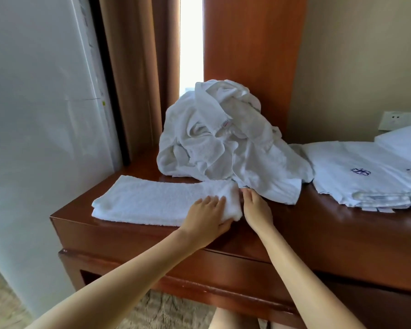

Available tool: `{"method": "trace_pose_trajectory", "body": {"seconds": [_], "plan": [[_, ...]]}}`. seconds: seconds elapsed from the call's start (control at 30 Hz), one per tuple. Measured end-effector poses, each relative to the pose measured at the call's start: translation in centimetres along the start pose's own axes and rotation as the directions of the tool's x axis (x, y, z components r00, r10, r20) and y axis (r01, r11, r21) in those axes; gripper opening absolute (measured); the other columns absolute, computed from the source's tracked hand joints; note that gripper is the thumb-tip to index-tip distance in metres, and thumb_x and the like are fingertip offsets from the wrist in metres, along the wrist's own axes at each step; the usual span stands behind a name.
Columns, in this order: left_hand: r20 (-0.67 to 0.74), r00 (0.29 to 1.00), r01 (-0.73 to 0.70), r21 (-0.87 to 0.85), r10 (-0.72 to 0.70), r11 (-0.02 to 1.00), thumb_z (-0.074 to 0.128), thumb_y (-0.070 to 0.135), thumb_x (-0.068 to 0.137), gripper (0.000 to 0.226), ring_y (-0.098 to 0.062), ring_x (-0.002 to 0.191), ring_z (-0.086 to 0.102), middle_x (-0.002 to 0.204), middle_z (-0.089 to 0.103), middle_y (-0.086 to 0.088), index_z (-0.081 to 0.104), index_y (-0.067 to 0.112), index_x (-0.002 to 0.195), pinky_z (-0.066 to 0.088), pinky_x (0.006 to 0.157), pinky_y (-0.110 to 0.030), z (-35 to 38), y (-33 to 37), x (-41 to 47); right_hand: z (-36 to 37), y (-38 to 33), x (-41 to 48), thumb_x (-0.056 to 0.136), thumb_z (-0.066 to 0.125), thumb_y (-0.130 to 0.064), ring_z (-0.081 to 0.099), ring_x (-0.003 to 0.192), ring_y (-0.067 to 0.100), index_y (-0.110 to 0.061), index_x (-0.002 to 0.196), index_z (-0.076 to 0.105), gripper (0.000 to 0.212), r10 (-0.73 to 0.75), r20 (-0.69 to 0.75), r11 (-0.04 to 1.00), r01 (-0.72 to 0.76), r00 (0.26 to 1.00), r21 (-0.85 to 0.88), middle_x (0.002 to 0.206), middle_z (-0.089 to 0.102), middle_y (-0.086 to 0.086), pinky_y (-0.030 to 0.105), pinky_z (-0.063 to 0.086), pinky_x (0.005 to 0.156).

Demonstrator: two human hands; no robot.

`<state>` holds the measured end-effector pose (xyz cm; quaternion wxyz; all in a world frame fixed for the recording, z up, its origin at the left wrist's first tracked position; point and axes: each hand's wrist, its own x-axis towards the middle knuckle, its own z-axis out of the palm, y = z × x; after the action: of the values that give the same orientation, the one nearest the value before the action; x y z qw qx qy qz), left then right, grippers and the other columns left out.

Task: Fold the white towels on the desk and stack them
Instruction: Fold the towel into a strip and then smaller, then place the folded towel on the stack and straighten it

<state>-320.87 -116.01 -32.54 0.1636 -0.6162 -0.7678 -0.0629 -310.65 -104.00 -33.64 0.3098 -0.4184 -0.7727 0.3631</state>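
Folded towel: a white towel (157,200) folded into a long strip lies flat along the desk's front edge, from near the left front corner towards the middle.
Left hand: my left hand (208,216) lies palm down on the strip's right end, fingers straight and slightly spread on the cloth. The thumb runs along the near edge, and I cannot tell whether it tucks under.
Right hand: my right hand (255,208) is just beside the left, fingers stretched out together. The tips touch the strip's right end, where it meets the heap's lowest flap. I cannot tell whether they nip any cloth.
Heap: a tall crumpled pile of white towels (218,138) sits behind the strip, towards the desk's back edge. One flat flap spreads forward and to the right.
Desk: glossy reddish-brown wood (342,233) with a drawer front below the front edge.
Flat linen: on the right part of the desk lies smooth folded white cloth with blue embroidered marks (356,176), its left edge touching the heap.
Pillow: a white pillow (403,141) sits behind the linen at the right edge of view.
Wall: a socket plate (394,119) is above the pillow, and a tall wooden panel (252,55) stands behind the heap.
Left of desk: brown curtains (128,67) and a large white panel (33,115).
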Motion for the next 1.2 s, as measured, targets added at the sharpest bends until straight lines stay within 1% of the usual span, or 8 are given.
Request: {"method": "trace_pose_trajectory", "body": {"seconds": [0.17,0.3,0.4,0.57,0.73,0.83,1.07,1.2], "plan": [[-0.003,0.940,0.281,-0.563,-0.342,0.777,0.039,0.043,0.100,0.048,-0.023,0.063,0.052,0.059,0.049,0.000,0.043,0.013,0.063,0.031,0.056,-0.032,-2.7,-1.2,1.3,-1.5,-0.1,0.4,0.103,0.040,-0.034,0.051,0.125,0.019,-0.014,0.133,0.053,0.039,0.040,0.013,0.879,-0.042,0.999,0.474,0.135,0.055,0.004,0.038,0.039,0.108],[0.109,0.913,0.287,-0.855,-0.392,0.432,0.040,0.049,0.098,0.039,-0.009,0.066,0.046,0.076,0.051,0.000,0.052,0.015,0.083,0.037,0.060,-0.016,-6.9,-2.6,3.4,-3.7,-0.5,0.1,0.091,0.056,-0.044,0.047,0.125,-0.002,-0.033,0.136,0.047,0.047,-0.081,0.152,0.741,-0.043,0.985,0.670,0.146,0.044,-0.002,0.030,0.037,0.107],[0.195,0.898,0.297,-0.930,-0.393,0.216,0.044,0.062,0.091,0.032,-0.013,0.106,0.052,0.117,0.057,0.005,0.056,0.033,0.100,0.037,0.097,-0.028,-10.5,-2.3,5.1,-5.6,-2.5,0.0,0.075,0.069,-0.052,0.052,0.113,-0.015,-0.044,0.119,0.053,0.047,-0.216,0.251,0.710,-0.025,0.944,0.704,0.123,0.061,-0.025,0.020,0.041,0.096],[0.177,0.904,0.167,-0.984,-0.388,-0.060,0.057,0.054,0.084,0.025,-0.021,0.097,0.065,0.102,0.072,-0.003,0.066,0.033,0.094,0.049,0.092,-0.042,-16.6,-0.4,6.7,-11.5,-6.5,1.0,0.088,0.069,-0.023,0.064,0.113,0.015,-0.020,0.118,0.063,0.031,-0.370,0.207,0.539,0.028,0.906,0.842,0.119,0.069,0.001,0.021,0.054,0.081],[0.027,0.942,-0.003,-0.996,-0.336,-0.089,0.052,0.054,0.088,0.032,-0.011,0.081,0.072,0.084,0.076,0.007,0.076,0.038,0.075,0.053,0.079,-0.036,-19.4,2.0,8.7,-17.5,-10.2,1.6,0.072,0.083,-0.023,0.071,0.094,0.018,-0.022,0.101,0.073,0.030,-0.332,-0.020,0.617,0.233,0.943,0.752,0.101,0.075,0.001,0.027,0.057,0.072],[-0.063,0.966,-0.097,-0.987,-0.250,-0.126,0.042,0.065,0.090,0.047,-0.014,0.114,0.062,0.120,0.068,0.006,0.064,0.038,0.121,0.044,0.101,-0.040,-17.7,3.5,10.2,-19.6,-11.0,2.4,0.070,0.085,-0.015,0.073,0.084,0.020,-0.009,0.104,0.070,0.038,-0.235,-0.152,0.588,0.265,0.960,0.765,0.091,0.076,0.005,0.027,0.057,0.065],[0.228,0.962,0.211,-0.970,0.147,0.123,0.076,0.038,0.075,0.040,-0.018,0.105,0.068,0.105,0.074,0.006,0.067,0.021,0.111,0.054,0.093,-0.032,-3.0,9.5,10.4,-25.9,-8.9,4.8,0.070,0.086,-0.020,0.069,0.100,0.022,-0.006,0.116,0.066,0.052,-0.109,-0.265,0.702,0.263,0.958,0.662,0.109,0.072,0.007,0.039,0.057,0.087],[0.283,0.948,0.275,-0.959,0.146,0.074,0.071,0.014,0.085,0.025,-0.019,0.102,0.068,0.107,0.073,-0.003,0.068,0.010,0.109,0.051,0.097,-0.037,0.8,14.8,12.4,-29.7,-6.7,7.0,0.073,0.084,-0.018,0.071,0.094,0.019,-0.011,0.111,0.066,0.043,-0.096,-0.291,0.739,0.264,0.952,0.619,0.104,0.073,0.004,0.033,0.059,0.078]]}}
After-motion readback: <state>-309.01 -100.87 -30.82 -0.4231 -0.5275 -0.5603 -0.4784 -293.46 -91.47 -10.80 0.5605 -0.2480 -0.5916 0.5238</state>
